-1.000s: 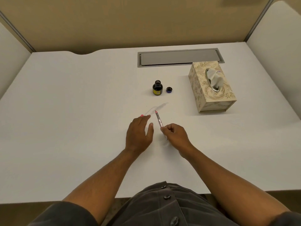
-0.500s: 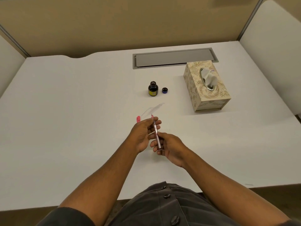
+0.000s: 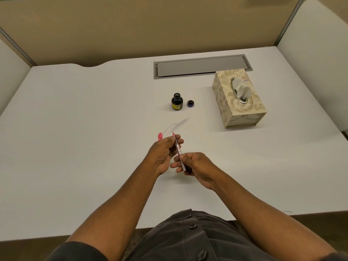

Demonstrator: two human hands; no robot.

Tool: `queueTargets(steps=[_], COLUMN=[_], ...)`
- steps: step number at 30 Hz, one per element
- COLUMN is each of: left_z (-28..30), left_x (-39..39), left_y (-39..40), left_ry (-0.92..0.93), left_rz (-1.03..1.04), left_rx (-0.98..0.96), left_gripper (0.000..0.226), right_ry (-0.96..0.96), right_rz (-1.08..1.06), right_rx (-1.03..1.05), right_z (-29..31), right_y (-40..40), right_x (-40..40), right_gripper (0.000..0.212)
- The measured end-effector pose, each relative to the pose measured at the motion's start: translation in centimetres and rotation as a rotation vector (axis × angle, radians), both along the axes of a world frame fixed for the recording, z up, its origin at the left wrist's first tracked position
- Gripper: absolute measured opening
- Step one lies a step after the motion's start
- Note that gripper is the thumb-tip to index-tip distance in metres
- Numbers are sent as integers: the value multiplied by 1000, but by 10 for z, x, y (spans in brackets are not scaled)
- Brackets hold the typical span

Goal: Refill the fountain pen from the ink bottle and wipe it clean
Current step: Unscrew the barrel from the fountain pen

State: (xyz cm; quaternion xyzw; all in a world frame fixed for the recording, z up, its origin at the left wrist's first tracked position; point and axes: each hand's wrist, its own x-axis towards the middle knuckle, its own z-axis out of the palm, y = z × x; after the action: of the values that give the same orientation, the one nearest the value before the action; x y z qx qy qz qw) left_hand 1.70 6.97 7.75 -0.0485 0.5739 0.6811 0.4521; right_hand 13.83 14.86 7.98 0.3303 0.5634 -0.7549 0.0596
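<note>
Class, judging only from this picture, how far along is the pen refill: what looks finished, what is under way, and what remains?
Done: the ink bottle stands open, its cap beside it, and a pink pen cap lies on the table. Under way: the left hand and right hand both hold the pen above the table. Left: no sign yet of filling, nor of wiping with a tissue from the box.

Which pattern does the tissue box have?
The tissue box has a cream and gold leafy scroll pattern, seen best in the head view.
</note>
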Motion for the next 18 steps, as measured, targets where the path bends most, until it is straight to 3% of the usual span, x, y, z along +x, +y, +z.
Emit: queueTargets(steps=[10,18], left_z=[-1,-3], left_x=[5,6], left_y=[4,4], left_ry=[52,37], left_rz=[51,45], left_rx=[-30,-50], left_gripper=[15,17], right_ry=[-70,-104], right_rz=[-114,-59], right_rx=[114,-65], right_z=[1,5], right_y=[-3,1], right_x=[1,5], right_gripper=[16,39])
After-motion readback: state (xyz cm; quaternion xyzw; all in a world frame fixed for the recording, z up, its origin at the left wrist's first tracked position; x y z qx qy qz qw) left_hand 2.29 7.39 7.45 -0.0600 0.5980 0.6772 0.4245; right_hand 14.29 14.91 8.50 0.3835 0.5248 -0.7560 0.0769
